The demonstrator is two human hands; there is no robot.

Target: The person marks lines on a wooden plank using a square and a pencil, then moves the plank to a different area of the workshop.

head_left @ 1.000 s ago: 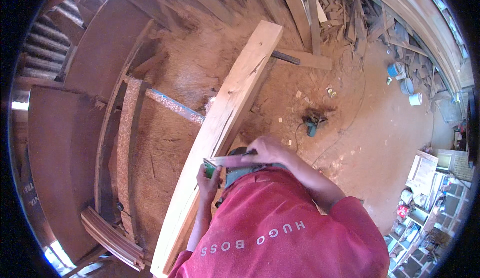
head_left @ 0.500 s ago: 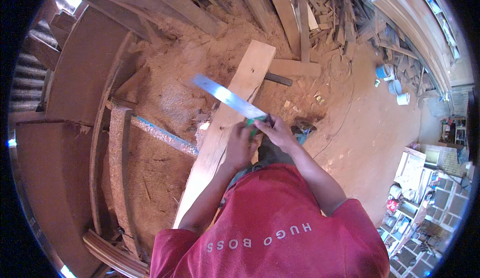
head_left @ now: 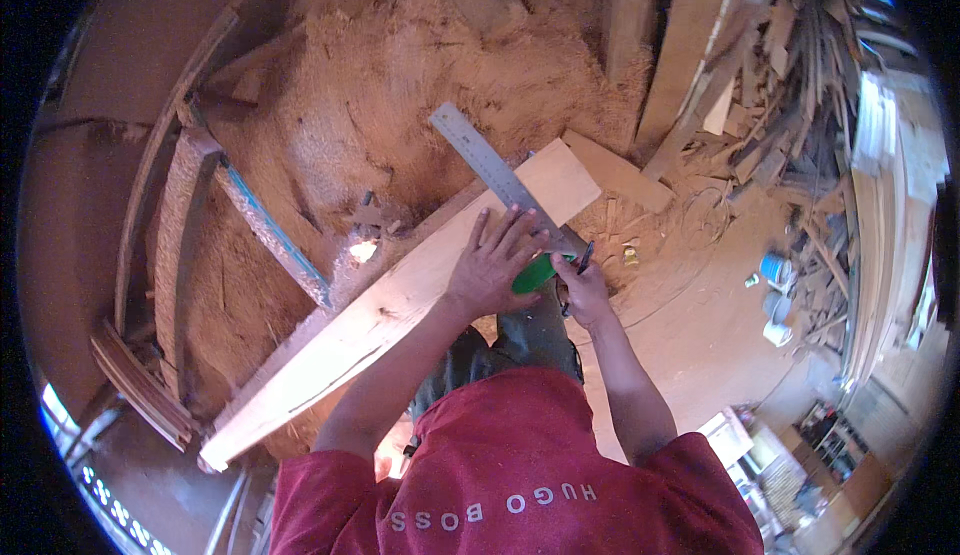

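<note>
A pale wooden plank (head_left: pixel 400 295) runs diagonally in front of me. Across its far end lies a try square, its steel blade (head_left: pixel 490 160) reaching past the plank's far edge and its green handle (head_left: pixel 533 273) at the near edge. My left hand (head_left: pixel 490 270) is open, fingers spread flat over the plank and blade, with the thumb side beside the green handle. A dark pen (head_left: pixel 583 258) is pinched in my right hand (head_left: pixel 587 295), right of the handle; its tip is too small to make out.
Sawdust (head_left: pixel 420 65) covers the ground beyond the plank. A bluish bar (head_left: pixel 270 225) and wooden beams (head_left: pixel 185 235) stand at left. Offcuts (head_left: pixel 770 125) pile up at far right, near several buckets (head_left: pixel 777 270). A short board (head_left: pixel 620 170) lies past the plank's end.
The try square, blurred and held in the air above the plank before, now rests across it. My left hand has spread out flat. The pen now shows in my right hand; the whole view has turned.
</note>
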